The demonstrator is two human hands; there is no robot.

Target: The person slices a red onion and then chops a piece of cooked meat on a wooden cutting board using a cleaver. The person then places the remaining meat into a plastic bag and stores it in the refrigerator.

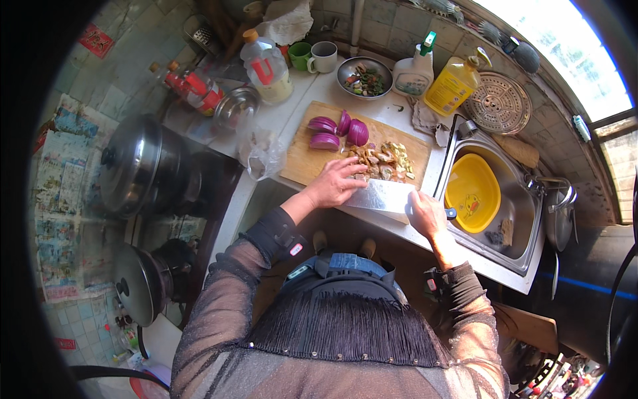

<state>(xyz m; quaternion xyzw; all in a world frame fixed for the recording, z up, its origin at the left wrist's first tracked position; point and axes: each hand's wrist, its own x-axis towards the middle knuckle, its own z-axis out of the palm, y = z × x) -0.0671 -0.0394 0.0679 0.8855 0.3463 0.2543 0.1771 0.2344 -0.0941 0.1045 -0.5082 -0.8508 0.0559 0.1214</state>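
Note:
My right hand (pixel 427 213) grips the handle of a cleaver (pixel 381 195), its broad blade lying along the near side of a wooden cutting board (pixel 304 157). Fingers spread, my left hand (pixel 336 183) rests at the near edge of a pile of chopped brownish meat (pixel 369 162), its fingertips close to the blade. Whether those fingers press down on a piece is hard to see. Pale chopped bits, perhaps garlic (pixel 398 153), lie to the right of the meat. Cut pieces of purple onion (pixel 324 141) sit farther back on the board.
Behind the board stands a metal bowl of scraps (pixel 366 80). A sink (pixel 516 249) holding a yellow basin (pixel 472 194) is at right. A plastic bag (pixel 261 154), a large bottle (pixel 266 70) and a lidded pot (pixel 132 164) are at left. Yellow detergent (pixel 451 87) stands behind the sink.

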